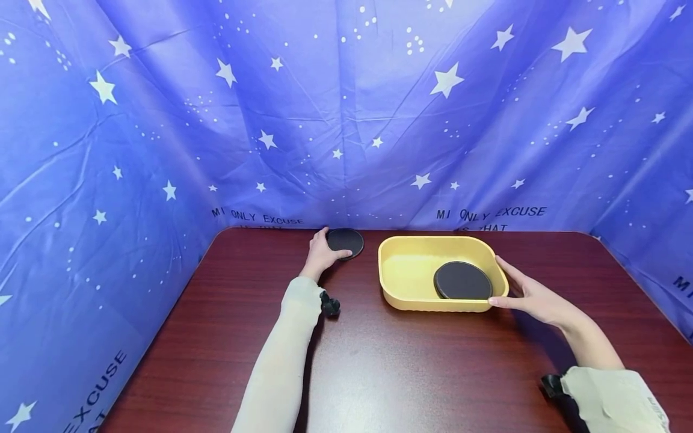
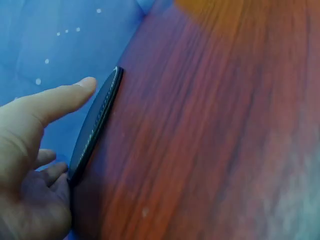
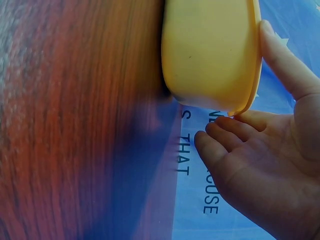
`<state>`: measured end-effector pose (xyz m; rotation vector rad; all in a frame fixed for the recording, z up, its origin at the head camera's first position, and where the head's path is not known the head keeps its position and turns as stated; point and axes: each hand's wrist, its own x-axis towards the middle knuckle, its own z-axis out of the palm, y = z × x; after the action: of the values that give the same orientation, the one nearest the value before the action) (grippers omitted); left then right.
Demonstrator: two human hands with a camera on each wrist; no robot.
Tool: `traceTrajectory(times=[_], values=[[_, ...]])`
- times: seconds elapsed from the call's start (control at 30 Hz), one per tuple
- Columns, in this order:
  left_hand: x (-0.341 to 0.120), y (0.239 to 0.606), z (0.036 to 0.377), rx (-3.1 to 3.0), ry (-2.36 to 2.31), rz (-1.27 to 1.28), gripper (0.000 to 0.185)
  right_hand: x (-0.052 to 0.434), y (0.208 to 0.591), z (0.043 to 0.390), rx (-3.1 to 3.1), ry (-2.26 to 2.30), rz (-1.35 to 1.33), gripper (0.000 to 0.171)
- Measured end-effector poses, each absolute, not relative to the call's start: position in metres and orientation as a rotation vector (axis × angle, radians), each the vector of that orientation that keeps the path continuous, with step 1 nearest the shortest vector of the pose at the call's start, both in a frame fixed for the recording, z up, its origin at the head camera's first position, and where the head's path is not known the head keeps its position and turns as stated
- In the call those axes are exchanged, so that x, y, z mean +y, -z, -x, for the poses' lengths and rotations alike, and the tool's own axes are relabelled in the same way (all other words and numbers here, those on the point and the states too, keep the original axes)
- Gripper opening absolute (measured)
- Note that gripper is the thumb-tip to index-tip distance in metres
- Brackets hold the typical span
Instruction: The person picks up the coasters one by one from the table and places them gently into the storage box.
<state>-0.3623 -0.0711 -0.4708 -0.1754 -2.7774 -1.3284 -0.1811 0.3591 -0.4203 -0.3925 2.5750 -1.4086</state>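
Note:
A round black coaster [image 1: 346,243] with pale edge stitching lies flat near the table's back edge. My left hand [image 1: 321,252] is at its left side, with the thumb over the near edge and the fingers by the far-left rim. In the left wrist view, the thumb [image 2: 70,99] stretches straight above the coaster [image 2: 95,127]. A yellow rectangular box [image 1: 408,282] with rounded corners stands to the right. Inside it, another round black piece [image 1: 462,280] leans at the right end. My right hand [image 1: 533,296] grips the box's right end, thumb on the near rim and fingers round the far side.
The dark red wooden table [image 1: 346,361] reaches back to a blue curtain [image 1: 335,108] with white stars, which also hangs along both sides. Black straps [image 1: 329,305] sit at the cuffs of the pale sleeves [image 1: 276,367].

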Motion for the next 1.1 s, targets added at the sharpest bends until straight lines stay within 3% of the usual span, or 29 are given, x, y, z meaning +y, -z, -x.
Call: traceTrajectory(times=[0.43,0.8,1.1], values=[[-0.066,0.466,0.362,-2.985,1.013,0.230,0.093,0.360,0.420,0.181,2.572,1.397,0.377,0.097],[-0.062,0.452,0.351,-2.955,1.045,-0.056,0.101,0.360,0.420,0.183,2.569,1.398,0.380,0.096],[-0.073,0.438,0.347,-2.916,1.074,-0.181,0.080,0.360,0.421,0.182,2.568,1.410,0.403,0.096]])
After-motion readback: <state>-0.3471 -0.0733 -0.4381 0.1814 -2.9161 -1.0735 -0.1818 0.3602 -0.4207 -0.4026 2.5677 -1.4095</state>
